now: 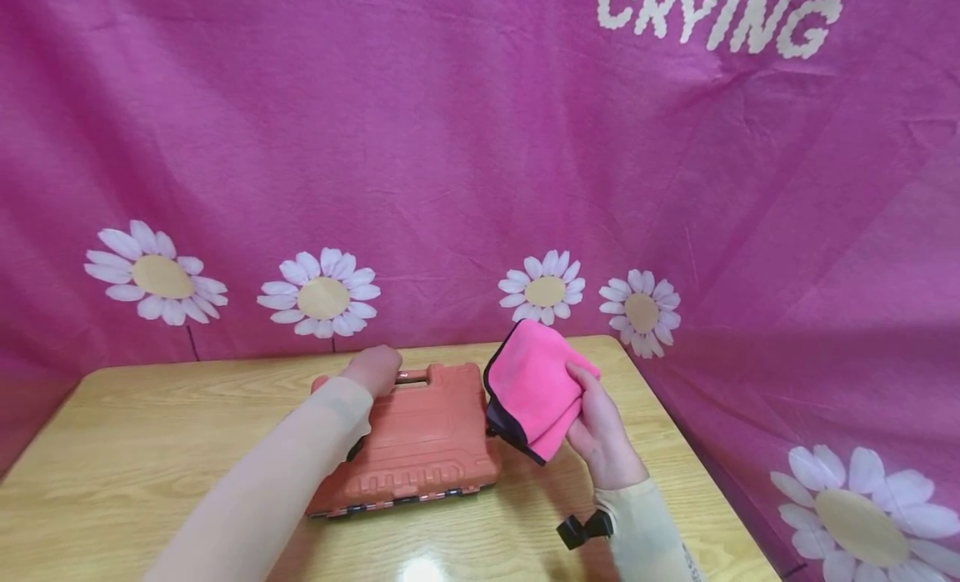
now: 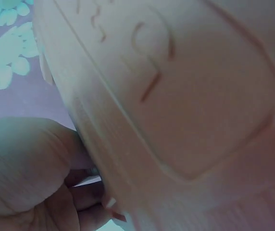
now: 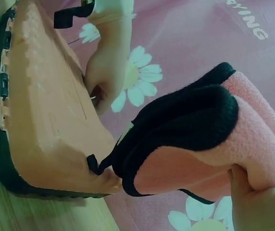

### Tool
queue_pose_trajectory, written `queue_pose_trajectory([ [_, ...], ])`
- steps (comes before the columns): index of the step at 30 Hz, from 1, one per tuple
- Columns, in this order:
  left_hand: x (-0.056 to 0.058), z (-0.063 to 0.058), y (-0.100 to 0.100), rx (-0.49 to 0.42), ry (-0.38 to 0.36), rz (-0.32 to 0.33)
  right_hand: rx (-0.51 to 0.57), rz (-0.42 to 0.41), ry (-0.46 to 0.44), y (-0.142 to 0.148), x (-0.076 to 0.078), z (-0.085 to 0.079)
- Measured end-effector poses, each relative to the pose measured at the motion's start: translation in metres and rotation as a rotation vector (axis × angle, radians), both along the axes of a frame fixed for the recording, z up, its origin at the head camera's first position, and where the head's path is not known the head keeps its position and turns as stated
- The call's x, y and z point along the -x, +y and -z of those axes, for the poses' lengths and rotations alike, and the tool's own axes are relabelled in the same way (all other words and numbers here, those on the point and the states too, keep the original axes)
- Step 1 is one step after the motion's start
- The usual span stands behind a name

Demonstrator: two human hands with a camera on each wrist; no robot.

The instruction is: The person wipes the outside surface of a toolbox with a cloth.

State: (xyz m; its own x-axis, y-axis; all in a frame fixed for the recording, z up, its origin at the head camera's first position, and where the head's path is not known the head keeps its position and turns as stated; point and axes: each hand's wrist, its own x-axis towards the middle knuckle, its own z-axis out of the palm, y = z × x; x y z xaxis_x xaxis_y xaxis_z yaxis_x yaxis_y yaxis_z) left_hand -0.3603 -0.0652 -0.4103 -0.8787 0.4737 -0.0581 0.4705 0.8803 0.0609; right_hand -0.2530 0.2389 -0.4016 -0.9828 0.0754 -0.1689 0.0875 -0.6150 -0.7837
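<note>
An orange plastic tool case (image 1: 427,436) lies closed on the wooden table, its handle at the far edge. My left hand (image 1: 375,370) is at that far edge, left of the handle opening. In the left wrist view, the curled fingers of this hand (image 2: 36,178) grip the rim of the case (image 2: 190,120). My right hand (image 1: 600,428) holds a folded pink cloth (image 1: 536,382) with black edging, raised beside the case's right side. The thumb presses on the cloth (image 3: 185,168) in the right wrist view, and the cloth's black border faces the case.
Black and orange hinges (image 1: 408,500) run along the case's near edge. A pink-purple fabric backdrop (image 1: 450,148) with white daisies hangs behind and to the right of the wooden table (image 1: 172,440). Each wrist carries a black mount, such as the right wrist mount (image 1: 585,529).
</note>
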Motion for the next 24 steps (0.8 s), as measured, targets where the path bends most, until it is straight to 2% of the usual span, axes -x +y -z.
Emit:
queue_pose_trajectory([
  [7,-0.008,-0.013,0.000,0.006,0.069,0.028,0.026,0.013,0.006,0.004,0.000,-0.003],
  [16,-0.020,-0.027,-0.004,-0.031,0.053,0.076,0.031,0.015,-0.004,0.008,0.001,-0.005],
  [24,-0.029,-0.038,-0.014,-0.036,0.041,0.073,0.034,0.009,0.002,0.006,0.000,-0.004],
])
